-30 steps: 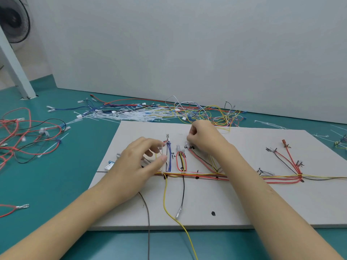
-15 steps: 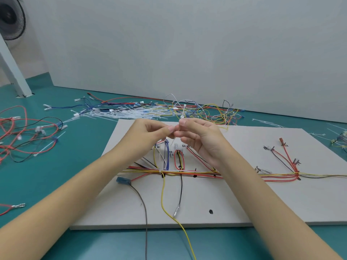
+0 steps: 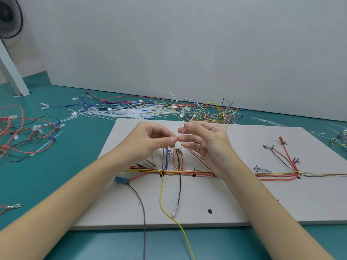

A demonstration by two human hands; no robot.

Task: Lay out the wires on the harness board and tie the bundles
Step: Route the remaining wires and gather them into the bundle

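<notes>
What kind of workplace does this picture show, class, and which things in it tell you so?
Probably a wire-harness assembly bench: a harness board with a routed wire bundle, a heap of loose wires and cable ties behind it.

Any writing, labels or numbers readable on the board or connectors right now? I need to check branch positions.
Nothing can be read for certain.
Small handwritten marks on the harness board beside the blue wire loop: too small and blurred to read.
Dark scribbles on the board by the right-side terminals: unreadable.
Blue connector: no legible print.
</notes>
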